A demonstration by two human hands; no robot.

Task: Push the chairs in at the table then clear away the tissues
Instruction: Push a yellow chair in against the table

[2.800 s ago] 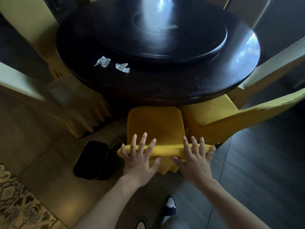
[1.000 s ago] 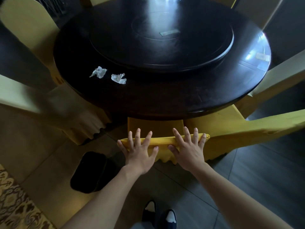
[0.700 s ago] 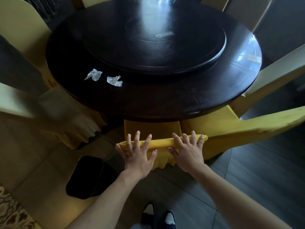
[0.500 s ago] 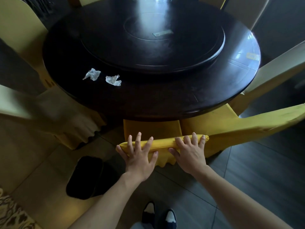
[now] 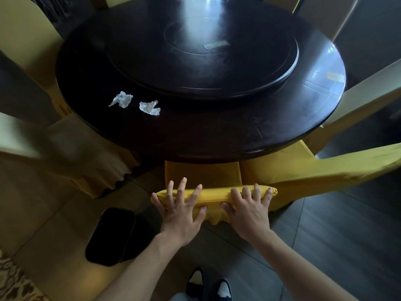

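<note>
Nearby: black bin (image 5: 112,235) left of chair (image 5: 214,194); both hands (image 5: 179,213) spread on backrest.

One head-worn wide-angle camera looks forward and steeply down from above the round desk (image 5: 217,135), close over the chair back (image 5: 217,195) and floor (image 5: 336,246).
</note>
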